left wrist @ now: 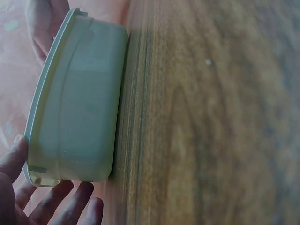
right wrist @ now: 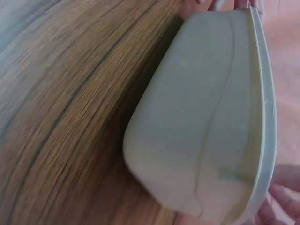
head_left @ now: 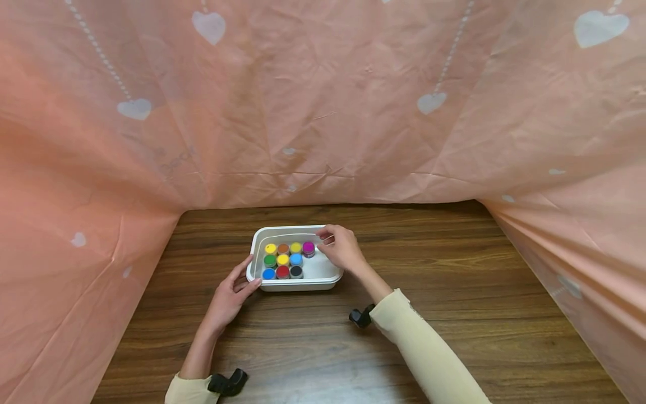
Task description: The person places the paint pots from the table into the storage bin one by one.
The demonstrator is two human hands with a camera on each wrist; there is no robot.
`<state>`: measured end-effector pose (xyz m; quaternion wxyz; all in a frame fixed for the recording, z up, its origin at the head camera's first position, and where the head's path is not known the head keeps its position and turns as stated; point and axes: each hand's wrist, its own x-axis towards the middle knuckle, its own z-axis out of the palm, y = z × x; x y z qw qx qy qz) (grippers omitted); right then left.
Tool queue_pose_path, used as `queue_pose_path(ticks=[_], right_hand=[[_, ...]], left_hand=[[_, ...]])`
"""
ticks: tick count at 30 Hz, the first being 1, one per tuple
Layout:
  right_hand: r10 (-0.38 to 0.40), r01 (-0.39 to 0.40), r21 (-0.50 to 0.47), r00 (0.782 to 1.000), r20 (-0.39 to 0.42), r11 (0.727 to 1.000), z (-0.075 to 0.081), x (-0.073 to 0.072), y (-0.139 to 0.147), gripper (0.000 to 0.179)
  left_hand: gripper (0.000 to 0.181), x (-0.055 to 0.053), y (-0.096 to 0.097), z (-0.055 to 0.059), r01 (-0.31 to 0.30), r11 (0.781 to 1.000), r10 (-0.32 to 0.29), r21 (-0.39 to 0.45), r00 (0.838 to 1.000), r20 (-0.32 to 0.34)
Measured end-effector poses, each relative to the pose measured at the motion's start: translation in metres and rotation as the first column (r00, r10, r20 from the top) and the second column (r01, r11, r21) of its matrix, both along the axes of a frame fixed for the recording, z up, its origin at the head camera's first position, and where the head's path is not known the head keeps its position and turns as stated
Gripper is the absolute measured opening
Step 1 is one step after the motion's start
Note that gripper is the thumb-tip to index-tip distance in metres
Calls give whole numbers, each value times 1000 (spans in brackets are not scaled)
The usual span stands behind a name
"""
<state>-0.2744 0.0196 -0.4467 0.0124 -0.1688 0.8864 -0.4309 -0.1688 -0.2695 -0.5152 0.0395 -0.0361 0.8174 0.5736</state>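
A white plastic tub (head_left: 298, 286) stands on the wooden table, with several small paint pots in rows inside. Their lids include a purple pot (head_left: 308, 248), a black pot (head_left: 296, 271), a red pot (head_left: 282, 271) and a green pot (head_left: 270, 260). My left hand (head_left: 229, 297) holds the tub's near left corner, the thumb at the front rim and the fingers along the end wall. Over the tub's right part is my right hand (head_left: 342, 248), its fingertips just right of the purple pot, loosely bent with nothing visible between them. In the right wrist view the tub wall hides most of this hand.
Pink cloth (head_left: 323, 112) with white hearts hangs behind and at both sides of the wooden table (head_left: 429, 269). A black wrist mount (head_left: 228, 382) sits at my left cuff, another black mount (head_left: 361, 316) at my right. Inside the tub, bare floor (head_left: 323, 268) shows at the right.
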Motion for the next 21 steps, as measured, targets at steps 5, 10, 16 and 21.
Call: queue_pose_path(ticks=[5, 10, 16, 21], right_hand=[[87, -88, -32, 996, -35, 996, 0, 4, 18, 26], [90, -92, -25, 994, -64, 995, -3, 5, 38, 26], [81, -83, -53, 996, -49, 995, -14, 2, 54, 30], [94, -96, -70, 995, -31, 993, -22, 3, 60, 28]], left_hand=[[70, 1, 0, 0, -1, 1000, 1, 2, 1000, -1], [70, -1, 2, 0, 2, 1000, -2, 5, 1000, -4], [70, -1, 1, 1, 1, 1000, -1, 8, 1000, -4], [70, 1, 1, 0, -2, 1000, 2, 4, 1000, 1]])
